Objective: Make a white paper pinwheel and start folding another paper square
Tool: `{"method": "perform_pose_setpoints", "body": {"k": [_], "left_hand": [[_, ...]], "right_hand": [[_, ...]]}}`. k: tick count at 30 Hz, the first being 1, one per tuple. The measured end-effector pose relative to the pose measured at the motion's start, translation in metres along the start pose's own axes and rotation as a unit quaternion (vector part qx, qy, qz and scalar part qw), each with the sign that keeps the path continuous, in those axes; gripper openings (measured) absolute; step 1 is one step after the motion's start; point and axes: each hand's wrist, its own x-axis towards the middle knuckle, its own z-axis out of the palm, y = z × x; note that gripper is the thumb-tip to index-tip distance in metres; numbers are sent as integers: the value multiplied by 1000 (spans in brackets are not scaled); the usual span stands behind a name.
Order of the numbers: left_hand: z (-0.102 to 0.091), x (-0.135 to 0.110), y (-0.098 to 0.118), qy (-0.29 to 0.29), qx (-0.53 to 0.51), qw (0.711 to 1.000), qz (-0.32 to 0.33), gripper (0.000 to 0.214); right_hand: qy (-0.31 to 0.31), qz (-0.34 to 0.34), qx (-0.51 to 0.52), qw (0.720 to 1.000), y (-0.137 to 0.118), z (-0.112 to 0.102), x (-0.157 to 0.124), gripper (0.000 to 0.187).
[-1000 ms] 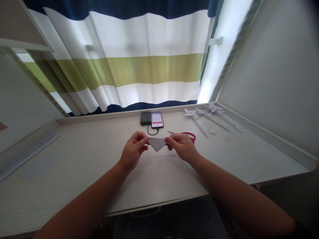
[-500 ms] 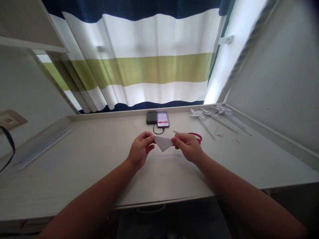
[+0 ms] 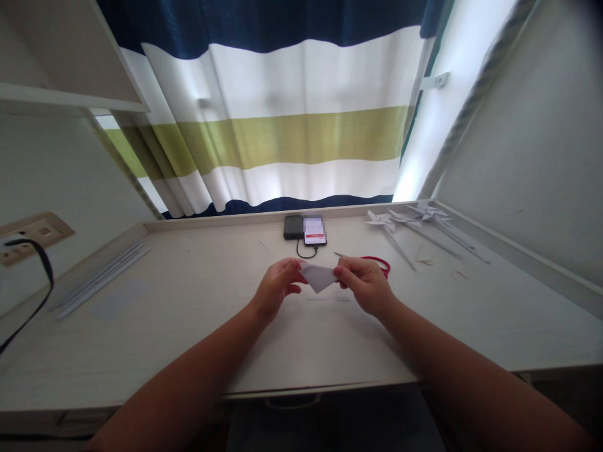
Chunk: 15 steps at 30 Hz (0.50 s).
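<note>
A small piece of white paper (image 3: 319, 278), folded into a triangle with its point downward, is held just above the desk. My left hand (image 3: 277, 285) pinches its left corner between thumb and fingers. At the opposite corner, my right hand (image 3: 366, 282) grips the paper between thumb and forefinger. Scissors with red handles (image 3: 384, 265) lie beyond my right hand, which partly hides them. Below the paper, a thin white strip (image 3: 327, 299) rests on the desk.
A phone (image 3: 315, 231) cabled to a black power bank (image 3: 293, 227) lies at the back. Paper pinwheels on sticks (image 3: 400, 219) sit at the back right, near small scraps (image 3: 424, 261). Rolled paper sticks (image 3: 101, 279) lie at the left. A black cord (image 3: 48, 270) hangs from the wall socket.
The whole view has shifted slightly, so things appear a little further right and lower. Both hands keep hold of the folded paper, whose upper edge now looks slightly more opened out.
</note>
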Motion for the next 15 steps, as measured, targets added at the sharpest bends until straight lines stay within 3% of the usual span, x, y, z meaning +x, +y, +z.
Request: {"method": "perform_pose_setpoints", "body": {"k": [3, 5, 7, 11, 15], "left_hand": [[-1, -3, -7, -127, 24, 991, -22, 63], [-1, -4, -9, -157, 13, 988, -3, 74], [-1, -4, -8, -136, 16, 991, 12, 68], [3, -2, -3, -8, 58, 998, 27, 31], [5, 1, 1, 56, 76, 995, 39, 24]], "right_hand": [[4, -5, -4, 1000, 0, 0, 0, 33], [2, -2, -5, 1000, 0, 0, 0, 33], [0, 0, -3, 1000, 1, 1, -1, 33], [-3, -7, -2, 1000, 3, 2, -1, 34], [-5, -15, -14, 1000, 1, 1, -1, 34]]}}
